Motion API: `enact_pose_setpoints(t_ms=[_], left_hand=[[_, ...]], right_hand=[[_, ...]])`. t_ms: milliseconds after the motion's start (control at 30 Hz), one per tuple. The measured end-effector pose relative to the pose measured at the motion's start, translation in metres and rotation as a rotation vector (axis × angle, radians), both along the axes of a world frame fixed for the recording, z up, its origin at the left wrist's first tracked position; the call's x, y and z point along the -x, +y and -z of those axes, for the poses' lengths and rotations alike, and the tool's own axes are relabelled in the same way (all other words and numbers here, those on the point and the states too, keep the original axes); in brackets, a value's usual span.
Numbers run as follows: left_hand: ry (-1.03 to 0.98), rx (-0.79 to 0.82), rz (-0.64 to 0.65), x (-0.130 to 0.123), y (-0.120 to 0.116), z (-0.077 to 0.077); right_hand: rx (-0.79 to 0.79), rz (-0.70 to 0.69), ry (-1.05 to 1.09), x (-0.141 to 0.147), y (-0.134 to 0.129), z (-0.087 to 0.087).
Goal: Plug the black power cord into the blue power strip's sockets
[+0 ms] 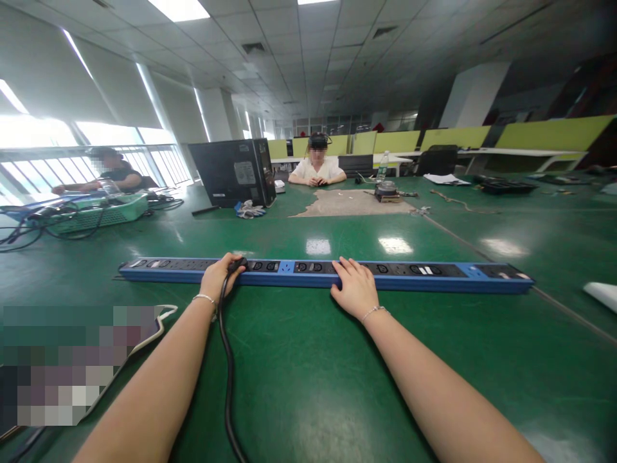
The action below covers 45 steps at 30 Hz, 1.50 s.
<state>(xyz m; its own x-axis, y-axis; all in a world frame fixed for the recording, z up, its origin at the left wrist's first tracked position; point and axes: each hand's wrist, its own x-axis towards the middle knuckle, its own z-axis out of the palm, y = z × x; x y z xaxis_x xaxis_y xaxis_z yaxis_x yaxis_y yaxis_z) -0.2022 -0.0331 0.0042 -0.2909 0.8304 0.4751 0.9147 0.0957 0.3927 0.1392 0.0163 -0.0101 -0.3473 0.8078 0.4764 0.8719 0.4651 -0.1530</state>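
Observation:
A long blue power strip [299, 281] with black socket panels lies crosswise on the green table. My left hand [222, 275] is closed round a black plug [238, 264], held at the sockets left of the strip's middle. From the plug a black cable [227, 360] runs down toward the near edge of the view. Whether the plug's pins sit in a socket cannot be seen. Right of the middle, my right hand [355, 288] rests on the strip with its fingers spread over the top, holding nothing.
Behind the strip stand a black computer case [236, 172], gloves [249, 209], a bottle [383, 166] and a green basket [91, 215] with cables. A person [318, 168] sits across the table, another [118, 173] at left. A partly blurred device [87, 360] lies near left.

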Motion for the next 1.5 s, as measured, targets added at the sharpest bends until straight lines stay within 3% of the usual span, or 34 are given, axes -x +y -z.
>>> enact_pose_setpoints(t_ms=[133,267,433,567,1133,1333,1500], left_hand=[[-0.064,-0.086,-0.032,0.000,-0.001,0.002],[-0.235,-0.396,-0.194,-0.018,-0.001,-0.008],[-0.102,-0.172,0.123,-0.077,0.006,-0.021],[0.015,-0.109,0.152,-0.107,0.017,-0.015],[0.178,-0.109,0.206,-0.107,0.024,0.002],[0.154,-0.128,0.290,-0.101,0.024,0.007],[0.261,-0.062,0.259,-0.097,0.023,0.014]], right_hand=[[-0.005,0.001,0.004,0.001,0.000,0.000],[-0.008,0.008,0.014,0.002,-0.001,0.000],[-0.012,0.015,0.015,0.002,0.000,0.001],[-0.008,0.011,0.009,0.002,0.000,0.001],[0.019,0.014,0.077,0.009,-0.006,-0.005],[0.023,-0.258,0.134,0.058,-0.016,-0.016],[0.070,-0.268,0.184,0.110,-0.009,-0.017]])
